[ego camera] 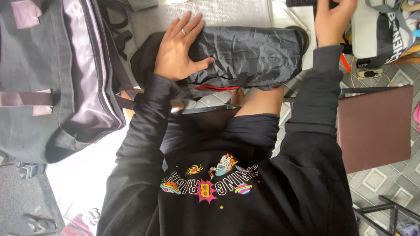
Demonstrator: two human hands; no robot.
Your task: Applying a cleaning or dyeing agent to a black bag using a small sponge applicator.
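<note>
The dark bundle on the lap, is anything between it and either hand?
Nothing visible. The left hand lies flat on the bundle. The right hand is raised past its far end, with nothing between them.

Your grey table point(236, 11) carries the dark rolled bundle point(245, 54) (creased), and a large bag point(48, 74) beside it.
</note>
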